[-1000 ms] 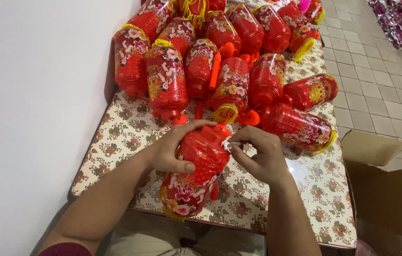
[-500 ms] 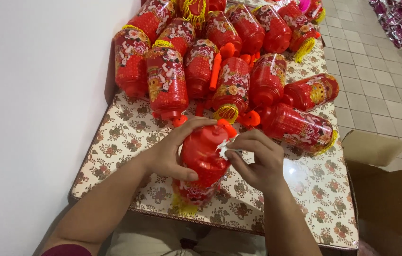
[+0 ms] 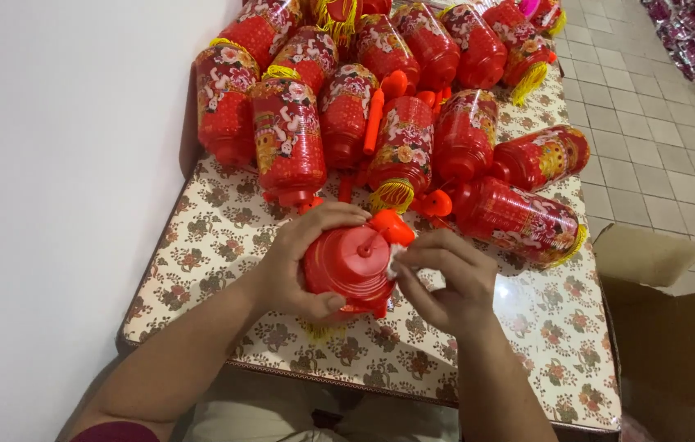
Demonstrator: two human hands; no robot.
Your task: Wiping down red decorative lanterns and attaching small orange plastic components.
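Note:
My left hand (image 3: 302, 262) wraps around a red plastic lantern (image 3: 351, 266), tipped so its round red end cap faces me. An orange handle piece (image 3: 392, 227) sticks out at the cap's upper right. My right hand (image 3: 445, 282) pinches a small white bit at the cap's right edge, just below the orange piece. A yellow tassel (image 3: 319, 331) peeks out under the lantern. Both hands hover above the near part of a floral-covered table (image 3: 216, 237).
Several finished red lanterns with yellow tassels (image 3: 400, 147) are piled across the table's far half, one lying on its side at the right (image 3: 515, 217). A white wall (image 3: 52, 205) runs along the left. An open cardboard box (image 3: 675, 336) stands at the right, on a tiled floor (image 3: 650, 147).
The lantern has been turned from lying lengthwise to end cap facing me. My right hand shifted slightly along with it to the cap's edge.

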